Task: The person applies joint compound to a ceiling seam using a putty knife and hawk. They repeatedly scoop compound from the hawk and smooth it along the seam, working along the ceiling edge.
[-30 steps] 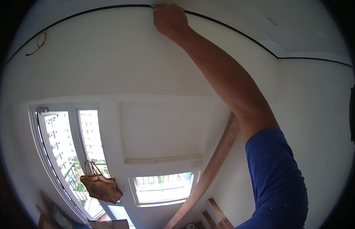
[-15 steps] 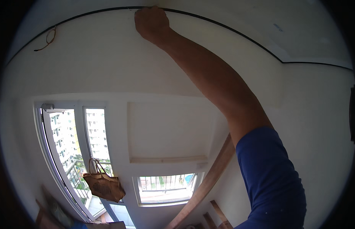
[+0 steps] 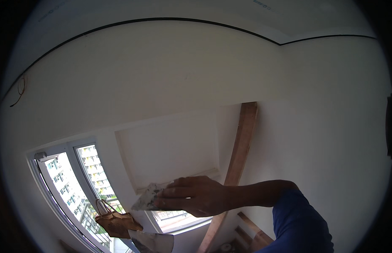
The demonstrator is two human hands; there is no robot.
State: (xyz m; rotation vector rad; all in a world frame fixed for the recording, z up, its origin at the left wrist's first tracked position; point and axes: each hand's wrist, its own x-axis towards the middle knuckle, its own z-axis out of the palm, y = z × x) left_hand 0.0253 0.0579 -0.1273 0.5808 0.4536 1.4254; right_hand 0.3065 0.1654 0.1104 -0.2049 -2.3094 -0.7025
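My right hand reaches in from the lower right, under a blue sleeve. Its fingers are closed on a putty knife, whose flat blade is smeared with grey-white putty and points left. Just below it, at the lower edge, part of a second flat blade shows, also coated with pale putty. Whatever holds that blade is out of the picture, and my left hand does not show.
A black strip runs along the wall top under the ceiling. Wires hang at far left. A brown bag hangs by the glass door. A wooden beam slants down beside a recessed wall panel.
My right hand has come down from the black strip at the ceiling to chest height. The putty knife and the second blade now show. The view has shifted, too.
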